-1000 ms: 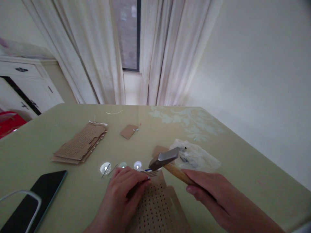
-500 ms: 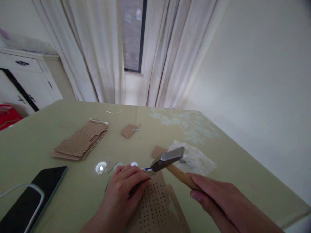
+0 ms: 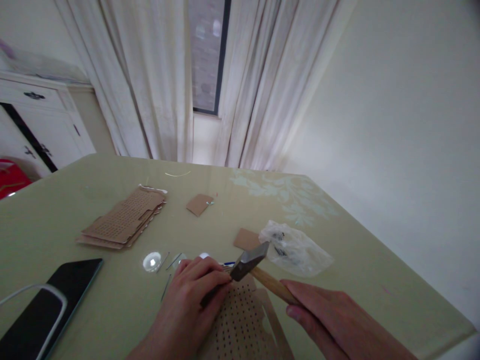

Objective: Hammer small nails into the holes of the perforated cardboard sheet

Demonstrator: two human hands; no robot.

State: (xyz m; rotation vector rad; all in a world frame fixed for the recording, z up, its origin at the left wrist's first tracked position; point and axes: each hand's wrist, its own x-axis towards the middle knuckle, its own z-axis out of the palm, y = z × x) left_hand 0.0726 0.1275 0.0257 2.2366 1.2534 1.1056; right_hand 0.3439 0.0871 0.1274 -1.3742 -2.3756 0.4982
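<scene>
Gripping the hammer [image 3: 249, 261] by its wooden handle, the right hand [image 3: 330, 310] holds its head at the fingertips of the left hand [image 3: 191, 300]; contact cannot be told. The left hand rests on the perforated card [image 3: 240, 320], thumb and forefinger nearly together; whether they pinch anything is hidden. The card lies on the table [image 3: 375, 285], near the clear bag [image 3: 300, 252], whose dark marks are too blurred to read.
</scene>
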